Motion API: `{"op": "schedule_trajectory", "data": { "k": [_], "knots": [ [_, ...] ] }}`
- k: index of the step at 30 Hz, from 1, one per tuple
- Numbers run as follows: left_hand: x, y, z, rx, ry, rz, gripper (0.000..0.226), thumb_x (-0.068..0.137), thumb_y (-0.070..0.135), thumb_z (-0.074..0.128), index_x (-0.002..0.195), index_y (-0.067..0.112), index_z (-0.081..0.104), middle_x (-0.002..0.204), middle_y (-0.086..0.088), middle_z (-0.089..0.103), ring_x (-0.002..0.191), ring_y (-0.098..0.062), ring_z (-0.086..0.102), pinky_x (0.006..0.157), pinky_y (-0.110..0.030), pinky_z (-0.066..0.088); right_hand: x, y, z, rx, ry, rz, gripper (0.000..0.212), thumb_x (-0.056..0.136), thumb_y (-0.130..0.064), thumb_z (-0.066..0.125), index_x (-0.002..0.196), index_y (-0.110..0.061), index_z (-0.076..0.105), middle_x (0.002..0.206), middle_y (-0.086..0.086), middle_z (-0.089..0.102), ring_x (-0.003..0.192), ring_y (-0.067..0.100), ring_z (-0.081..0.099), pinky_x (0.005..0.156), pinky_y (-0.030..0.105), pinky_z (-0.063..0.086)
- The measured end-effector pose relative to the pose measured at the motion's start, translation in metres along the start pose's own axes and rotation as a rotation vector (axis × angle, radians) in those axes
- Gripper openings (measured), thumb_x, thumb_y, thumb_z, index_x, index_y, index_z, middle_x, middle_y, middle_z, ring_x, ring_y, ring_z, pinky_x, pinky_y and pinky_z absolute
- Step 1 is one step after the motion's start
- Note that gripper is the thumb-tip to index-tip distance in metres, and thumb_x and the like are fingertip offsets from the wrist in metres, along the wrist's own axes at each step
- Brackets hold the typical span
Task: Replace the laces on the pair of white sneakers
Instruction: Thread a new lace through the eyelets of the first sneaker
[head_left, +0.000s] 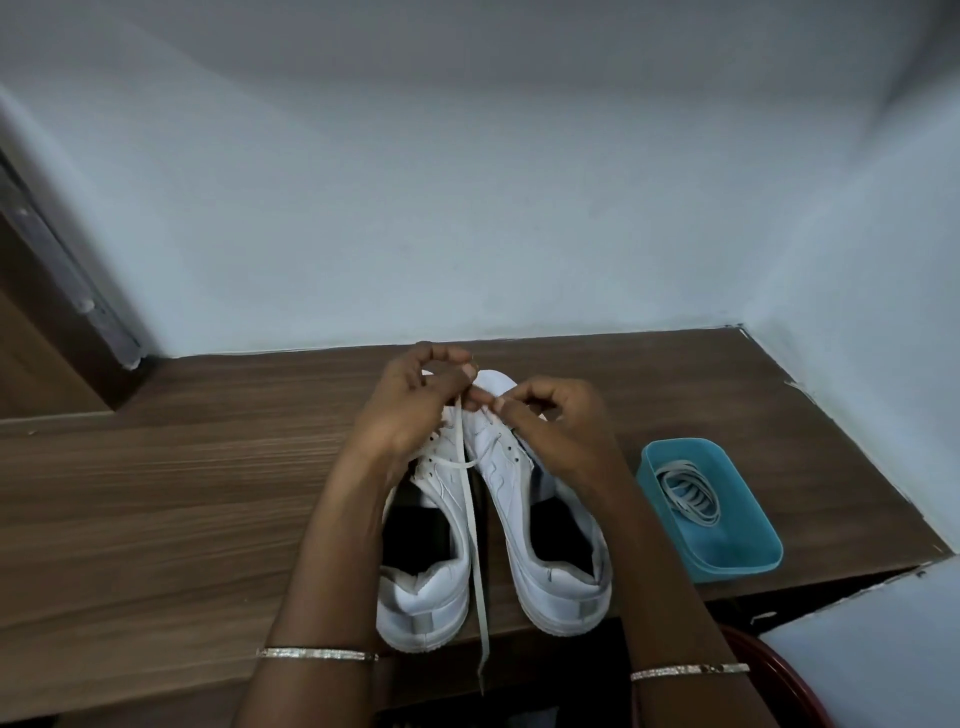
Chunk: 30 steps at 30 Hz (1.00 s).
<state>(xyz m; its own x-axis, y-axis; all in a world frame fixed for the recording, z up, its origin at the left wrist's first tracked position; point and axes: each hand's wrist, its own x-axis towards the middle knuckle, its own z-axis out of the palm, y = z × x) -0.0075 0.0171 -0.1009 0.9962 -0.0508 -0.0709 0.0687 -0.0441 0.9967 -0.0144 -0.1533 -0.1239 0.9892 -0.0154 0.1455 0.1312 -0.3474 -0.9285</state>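
Observation:
Two white sneakers stand side by side on the wooden table (156, 493), heels toward me: the left sneaker (426, 587) and the right sneaker (550, 561). A white lace (474, 525) runs from the left sneaker's front eyelets back between the shoes and hangs over the table's edge. My left hand (410, 410) pinches the lace's upper end over the toe area. Close beside it, my right hand (545, 426) has its fingers curled, pinching at the lace near the right sneaker's eyelets.
A blue plastic tub (748, 561) at the right holds a coiled lace (685, 493). Pale walls close off the table at the back and right. A red round object (774, 670) shows at the bottom right below the table edge.

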Motion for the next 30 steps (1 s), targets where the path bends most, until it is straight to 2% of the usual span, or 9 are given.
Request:
{"op": "schedule_trajectory", "data": {
  "k": [3,7,9,13,16,21,26,28,30],
  "knots": [
    [-0.001,0.006,-0.004,-0.081,-0.121,0.030,0.025,0.103,0.019,0.049,0.121,0.016,0.067,0.111,0.000,0.076,0.102,-0.012,0.068,0.076,-0.029,0.045,-0.001,-0.004,0.008,-0.028,-0.183,0.008,0.004,0.085,-0.020,0.077,0.086,-0.019,0.081,0.082,-0.001,0.076,0.071,0.014,0.061,0.073,0.028,0.050],
    [0.002,-0.003,-0.004,-0.063,-0.146,0.079,0.028,0.103,0.008,0.048,0.124,0.012,0.067,0.116,0.000,0.074,0.110,-0.019,0.069,0.075,-0.028,0.052,-0.003,-0.011,0.009,0.111,-0.275,0.030,0.014,0.089,-0.029,0.074,0.084,-0.017,0.080,0.087,0.012,0.075,0.078,0.013,0.062,0.079,0.029,0.047],
    [0.006,-0.010,-0.004,0.003,-0.068,0.106,0.025,0.101,0.006,0.053,0.120,0.012,0.069,0.108,-0.001,0.076,0.104,-0.019,0.071,0.073,-0.032,0.050,-0.003,-0.014,0.004,0.279,-0.247,0.076,0.020,0.094,-0.022,0.068,0.081,-0.010,0.077,0.084,0.007,0.075,0.078,0.010,0.065,0.073,0.023,0.048],
    [0.014,-0.026,-0.008,0.280,0.210,0.149,0.014,0.096,0.008,0.062,0.098,0.012,0.075,0.080,0.005,0.076,0.074,-0.006,0.072,0.060,-0.021,0.051,0.002,-0.014,-0.016,0.688,-0.077,0.215,0.026,0.091,-0.027,0.065,0.069,-0.014,0.069,0.066,0.003,0.063,0.067,0.016,0.061,0.064,0.026,0.046],
    [0.019,-0.035,-0.013,0.433,0.309,0.128,0.021,0.093,0.011,0.062,0.082,0.025,0.073,0.074,0.007,0.075,0.066,-0.011,0.072,0.064,-0.026,0.056,0.006,-0.005,-0.034,0.985,0.023,0.278,0.023,0.090,-0.031,0.063,0.074,-0.015,0.063,0.062,-0.003,0.052,0.062,0.012,0.054,0.071,0.028,0.051],
    [0.021,-0.045,-0.017,0.447,0.435,0.002,0.015,0.090,0.013,0.062,0.084,0.019,0.074,0.074,-0.001,0.074,0.072,-0.023,0.070,0.074,-0.038,0.057,0.010,0.010,-0.064,1.188,0.170,0.281,0.031,0.100,-0.035,0.052,0.075,-0.020,0.064,0.054,-0.009,0.042,0.055,0.008,0.049,0.064,0.024,0.048],
    [0.019,-0.041,-0.013,0.758,0.486,0.007,0.016,0.088,0.020,0.061,0.095,0.024,0.075,0.094,-0.006,0.074,0.093,-0.032,0.068,0.076,-0.036,0.050,0.013,0.019,-0.072,1.064,0.287,0.224,0.028,0.100,-0.036,0.051,0.082,-0.020,0.065,0.052,-0.009,0.040,0.047,0.005,0.041,0.054,0.020,0.040],
    [0.017,-0.030,-0.007,0.907,0.474,0.195,0.021,0.092,0.027,0.060,0.107,0.025,0.074,0.106,-0.005,0.070,0.102,-0.033,0.064,0.082,-0.040,0.049,0.011,0.015,-0.064,0.924,0.217,0.185,0.027,0.098,-0.036,0.054,0.088,-0.015,0.067,0.051,-0.010,0.039,0.043,0.005,0.034,0.046,0.019,0.034],
    [0.013,-0.016,-0.001,0.822,0.308,0.471,0.027,0.098,0.037,0.052,0.118,0.034,0.070,0.117,0.008,0.067,0.113,-0.019,0.061,0.091,-0.040,0.047,0.008,0.006,-0.054,0.692,0.099,0.150,0.032,0.090,-0.039,0.061,0.093,-0.009,0.071,0.052,-0.011,0.042,0.044,0.004,0.030,0.044,0.018,0.026]
  ]
}}
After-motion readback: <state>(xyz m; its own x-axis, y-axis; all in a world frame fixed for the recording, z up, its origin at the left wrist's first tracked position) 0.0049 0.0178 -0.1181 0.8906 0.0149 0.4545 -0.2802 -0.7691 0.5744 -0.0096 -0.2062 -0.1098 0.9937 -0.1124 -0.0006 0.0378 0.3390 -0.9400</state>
